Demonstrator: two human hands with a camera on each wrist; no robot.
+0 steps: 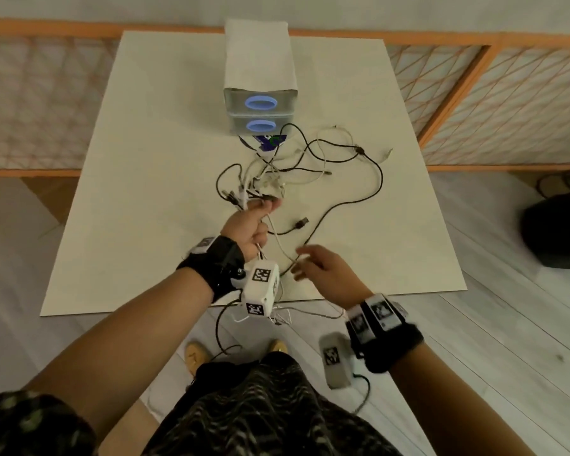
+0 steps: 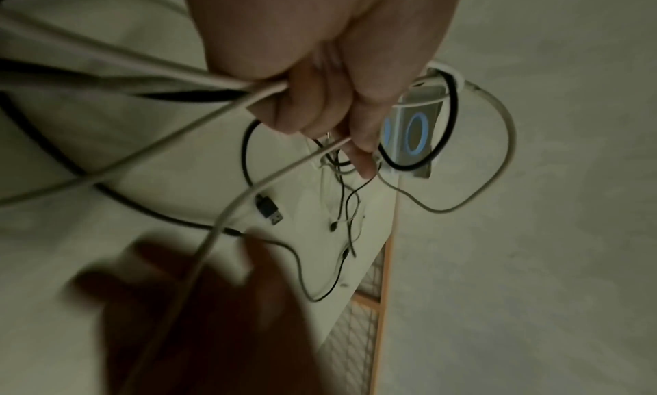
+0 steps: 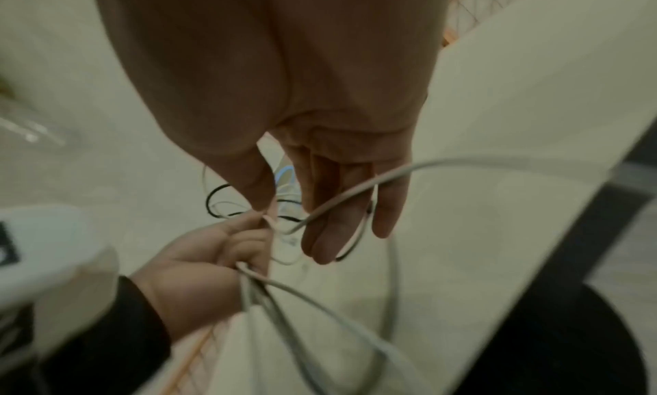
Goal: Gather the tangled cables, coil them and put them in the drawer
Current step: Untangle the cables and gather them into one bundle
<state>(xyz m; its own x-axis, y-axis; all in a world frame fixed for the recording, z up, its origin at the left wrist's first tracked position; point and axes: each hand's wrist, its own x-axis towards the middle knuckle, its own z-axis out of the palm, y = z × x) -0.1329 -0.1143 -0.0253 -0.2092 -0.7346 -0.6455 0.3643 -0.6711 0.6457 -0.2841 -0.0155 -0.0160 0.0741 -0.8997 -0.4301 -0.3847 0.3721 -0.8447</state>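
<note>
Up close, our left hand (image 1: 255, 225) grips a bundle of black and white cables (image 1: 313, 166) trailing across the counter (image 1: 145, 192) below the drawer unit (image 1: 259, 103); our right hand (image 1: 323, 268) hovers beside, fingers spread.

Your black and white cables (image 1: 310, 166) sprawl tangled before the shut, blue-handled drawers (image 1: 260, 115), some bunched and lifted.

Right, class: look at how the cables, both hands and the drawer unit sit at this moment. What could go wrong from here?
1. The left hand grips a bundle of cables whose loops trail beside the drawer unit; pulling may snag or drag it.
2. Strands hang off the table edge toward the feet, so tripping seems possible.
3. The right hand is open, a white cable merely lying across its fingers; it could slip.
</note>
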